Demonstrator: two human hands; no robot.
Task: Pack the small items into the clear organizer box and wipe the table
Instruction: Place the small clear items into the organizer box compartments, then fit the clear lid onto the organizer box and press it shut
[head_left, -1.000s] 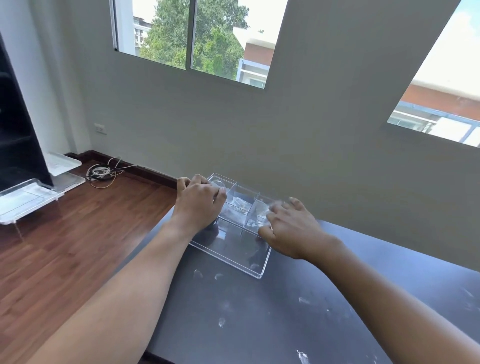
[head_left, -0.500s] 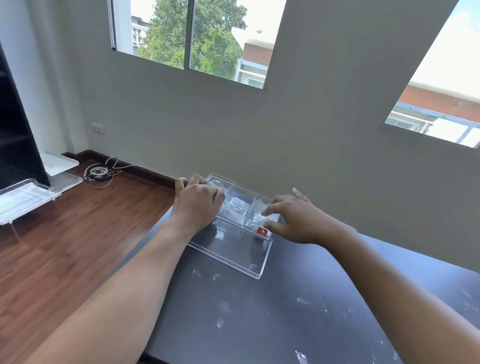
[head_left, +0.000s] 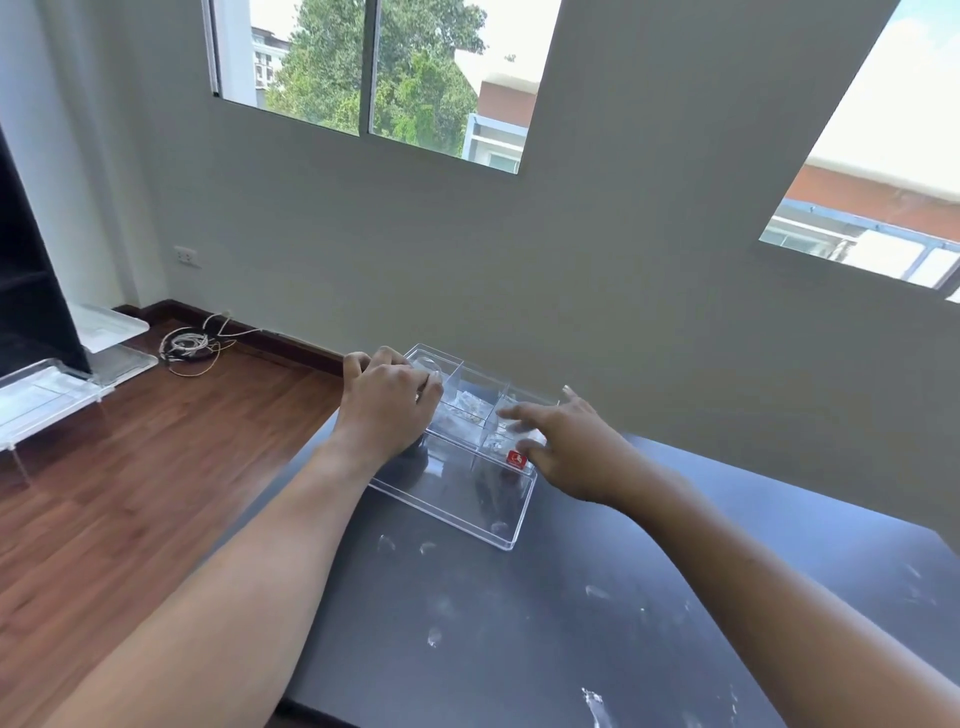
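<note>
Lifting right hand off organizer box

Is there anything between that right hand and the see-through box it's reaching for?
Nothing visible. The right hand, fingers extended, reaches at the right end of the clear plastic organizer box; the left hand rests on its far left end.
</note>
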